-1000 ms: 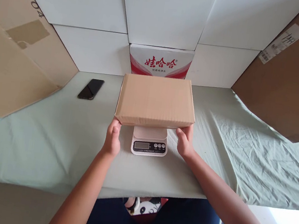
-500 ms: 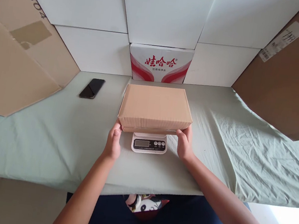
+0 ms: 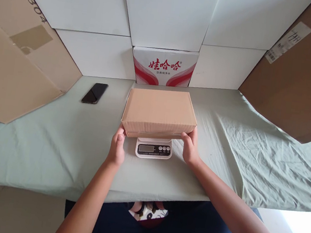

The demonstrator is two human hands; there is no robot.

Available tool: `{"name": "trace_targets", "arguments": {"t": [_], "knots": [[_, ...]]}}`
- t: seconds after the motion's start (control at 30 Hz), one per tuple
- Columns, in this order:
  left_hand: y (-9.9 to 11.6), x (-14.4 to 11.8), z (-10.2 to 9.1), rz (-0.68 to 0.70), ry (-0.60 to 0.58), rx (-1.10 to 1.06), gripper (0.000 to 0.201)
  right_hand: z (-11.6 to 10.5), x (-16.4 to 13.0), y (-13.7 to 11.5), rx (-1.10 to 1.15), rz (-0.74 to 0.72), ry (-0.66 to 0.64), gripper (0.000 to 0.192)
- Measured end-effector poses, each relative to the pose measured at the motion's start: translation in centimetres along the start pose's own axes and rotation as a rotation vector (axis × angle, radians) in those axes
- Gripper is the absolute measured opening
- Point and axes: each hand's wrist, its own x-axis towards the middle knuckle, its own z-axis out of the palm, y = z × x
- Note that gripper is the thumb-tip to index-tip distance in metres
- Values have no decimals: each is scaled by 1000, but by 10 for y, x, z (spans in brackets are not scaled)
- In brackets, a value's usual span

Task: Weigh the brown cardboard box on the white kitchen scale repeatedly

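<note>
I see the closed cardboard box [image 3: 159,110] lying flat on the small digital kitchen scale [image 3: 153,148], display left uncovered. My left hand [image 3: 117,146] and right hand [image 3: 189,147] grasp its near corners, steadying it level above the green-sheeted worktop [image 3: 38,146].

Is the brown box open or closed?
Closed: the brown box shows an unbroken flat top, no flaps up, lying on the scale.

plain tan box [image 3: 160,109], white scale [image 3: 153,148], black phone [image 3: 94,92], pale green cloth [image 3: 38,142]
</note>
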Motion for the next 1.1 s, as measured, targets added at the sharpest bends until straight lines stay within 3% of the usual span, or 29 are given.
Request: {"name": "trace_targets", "arguments": {"t": [0.17, 0.3, 0.4, 0.5, 0.83, 1.1], "knots": [[1, 1, 0, 39, 11, 5, 87, -1, 2, 1, 2, -12, 11, 62], [4, 8, -8, 129, 201, -39, 81, -10, 13, -3, 66, -14, 126, 69], [4, 12, -12, 100, 283, -70, 77, -19, 25, -6, 112, -10, 228, 71], [2, 14, -11, 75, 262, -66, 79, -24, 31, -3, 133, 19, 267, 71], [-5, 14, -5, 58, 176, -59, 88, -15, 23, 13, 121, 107, 140, 67], [-9, 14, -3, 13, 167, -66, 89, -14, 21, 15, 132, 164, 135, 68]]}}
